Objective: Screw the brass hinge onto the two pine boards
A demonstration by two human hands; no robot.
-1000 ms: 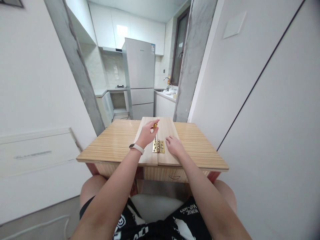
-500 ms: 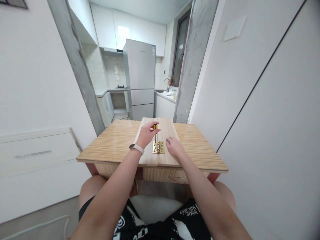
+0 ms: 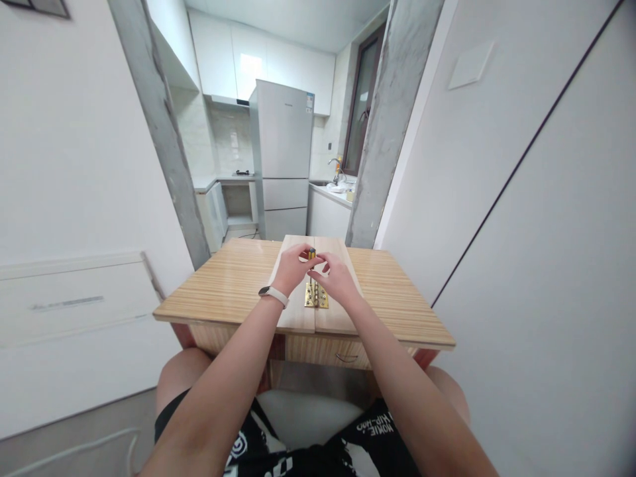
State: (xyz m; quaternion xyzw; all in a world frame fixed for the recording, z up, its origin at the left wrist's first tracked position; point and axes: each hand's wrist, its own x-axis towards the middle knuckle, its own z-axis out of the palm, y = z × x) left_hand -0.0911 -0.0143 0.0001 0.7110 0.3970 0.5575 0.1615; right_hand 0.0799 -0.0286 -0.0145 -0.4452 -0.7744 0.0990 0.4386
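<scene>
A screwdriver (image 3: pixel 312 254) with a yellow and black handle stands upright over the brass hinge (image 3: pixel 322 297). My left hand (image 3: pixel 292 268) is closed on the handle, thumb and fingers pinching it. From the other side my right hand (image 3: pixel 338 277) also closes in on the screwdriver, its fingers at the lower handle and upper shaft. The hinge lies unfolded across the seam of two pale wooden boards (image 3: pixel 294 319), one leaf on each. Screw heads or holes dot the leaves; which ones hold screws is too small to tell. The screwdriver's tip meets the left leaf.
Under the boards is a wood-grain table (image 3: pixel 213 281) with a drawer handle (image 3: pixel 346 358) at its front. White walls and panels stand close on both sides. Beyond the table are a grey fridge (image 3: pixel 284 142) and a kitchen counter with a sink tap (image 3: pixel 335 162).
My right hand has lifted off the right board and moved left and up to the screwdriver. My left hand keeps its hold on the handle. The camera view has shifted slightly.
</scene>
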